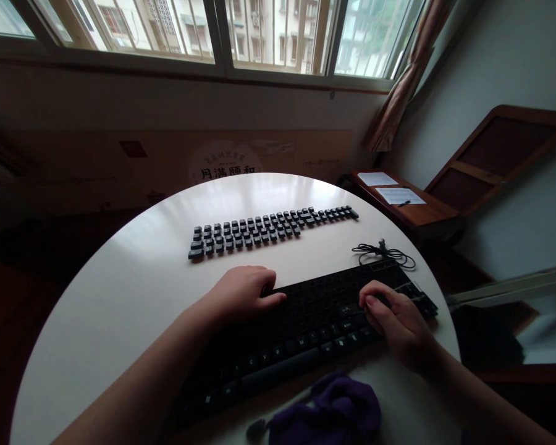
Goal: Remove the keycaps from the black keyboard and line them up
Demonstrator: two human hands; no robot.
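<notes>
A black keyboard lies at a slant on the round white table, its upper rows stripped of caps and its lower rows and right end still bearing some. At its far left edge my left hand grips it, thumb on top and fingers curled by the rim. Over the right part, my right hand is closed on a thin wire tool that looks like a keycap puller; its handle is hidden in my fingers. Beyond the keyboard, loose black keycaps stand in rows.
A coiled black cable lies behind the keyboard's right end. Near the front edge sit a purple cloth and a dark-tipped brush-like item, partly blurred. To the right, a wooden chair carries papers and a pen.
</notes>
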